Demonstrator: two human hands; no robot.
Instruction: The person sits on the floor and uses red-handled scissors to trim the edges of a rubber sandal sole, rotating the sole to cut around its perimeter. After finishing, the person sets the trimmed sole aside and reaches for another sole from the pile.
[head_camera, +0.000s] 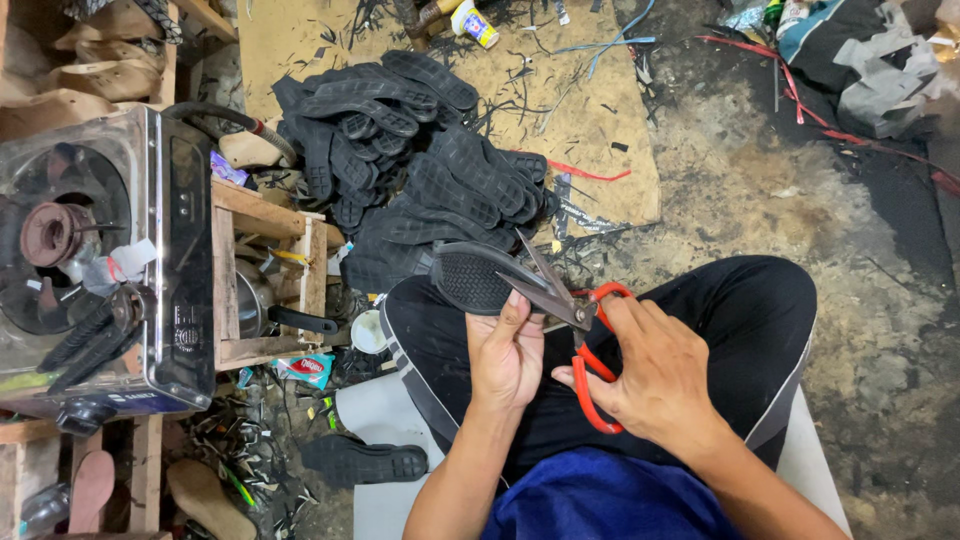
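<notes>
Left hand (507, 355) grip closed on black rubber shoe sole (478, 279), frame centre. Right hand (655, 372) grip closed through red-handled scissors (580, 335), blades parted at sole edge. Pile of soles (415, 150) seen upper centre.

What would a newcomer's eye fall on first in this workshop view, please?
Probably the red-handled scissors in the right hand at the centre, blades against a black rubber sole held by the left hand over the lap. Just beyond lies a big pile of black soles on the littered floor. At the left edge stands a metal gas stove on a wooden frame.
</notes>
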